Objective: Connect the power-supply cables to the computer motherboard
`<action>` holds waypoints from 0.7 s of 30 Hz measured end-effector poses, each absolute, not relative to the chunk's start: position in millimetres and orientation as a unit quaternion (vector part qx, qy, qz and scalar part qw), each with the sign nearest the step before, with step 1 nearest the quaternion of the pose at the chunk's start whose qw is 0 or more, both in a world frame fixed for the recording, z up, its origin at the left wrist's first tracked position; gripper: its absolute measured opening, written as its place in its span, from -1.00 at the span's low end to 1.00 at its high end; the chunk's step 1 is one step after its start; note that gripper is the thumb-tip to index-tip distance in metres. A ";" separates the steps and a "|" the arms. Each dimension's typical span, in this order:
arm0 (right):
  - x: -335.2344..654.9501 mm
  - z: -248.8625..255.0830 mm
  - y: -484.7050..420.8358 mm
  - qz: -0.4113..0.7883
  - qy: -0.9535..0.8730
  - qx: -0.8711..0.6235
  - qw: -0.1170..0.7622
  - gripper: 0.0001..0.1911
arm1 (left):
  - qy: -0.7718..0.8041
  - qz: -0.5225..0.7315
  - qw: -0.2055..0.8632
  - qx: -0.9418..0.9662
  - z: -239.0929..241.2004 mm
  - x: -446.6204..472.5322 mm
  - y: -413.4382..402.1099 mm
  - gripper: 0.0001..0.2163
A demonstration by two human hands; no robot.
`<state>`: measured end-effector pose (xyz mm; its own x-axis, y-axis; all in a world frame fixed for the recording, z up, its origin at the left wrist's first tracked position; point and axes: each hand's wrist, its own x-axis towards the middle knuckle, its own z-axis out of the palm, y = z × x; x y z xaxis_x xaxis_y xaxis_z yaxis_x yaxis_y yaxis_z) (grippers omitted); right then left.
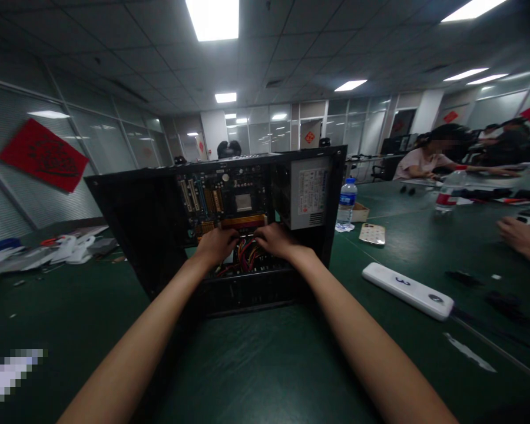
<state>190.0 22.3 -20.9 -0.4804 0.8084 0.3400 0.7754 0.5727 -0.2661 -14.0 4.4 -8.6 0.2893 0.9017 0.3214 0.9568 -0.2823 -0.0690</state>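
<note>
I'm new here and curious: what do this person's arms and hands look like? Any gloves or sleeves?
No gloves on the left hand or right hand, no sleeves on the left arm or right arm as far as the picture shows. No watch, bracelet or ring is visible.

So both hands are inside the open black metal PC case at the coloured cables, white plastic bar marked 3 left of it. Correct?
Not quite. The head view shows the white plastic bar marked 3 right of the open black metal PC case, not left. Rest holds: left hand and right hand are inside it at the coloured cables.
</note>
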 end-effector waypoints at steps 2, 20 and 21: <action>190.0 -19.7 21.2 0.034 -0.860 -0.462 0.214 -0.73 | -0.587 -0.105 0.126 -0.792 -7.5 -13.6 4.3 -0.71; 183.5 39.7 -54.8 -0.114 -0.875 -0.345 0.319 -0.66 | -0.591 -0.120 0.153 -0.783 -0.2 -12.7 -12.5 -0.68; 188.8 48.3 -65.4 -0.135 -0.859 -0.302 0.390 -0.62 | -0.588 -0.138 0.149 -0.783 -0.2 -14.2 -17.5 -0.66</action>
<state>188.8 -65.4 48.3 -0.5132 0.4142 0.7517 0.6247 0.7809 -0.0038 -14.2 -17.5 -0.2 0.2704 0.8792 0.3922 0.9619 -0.2642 -0.0709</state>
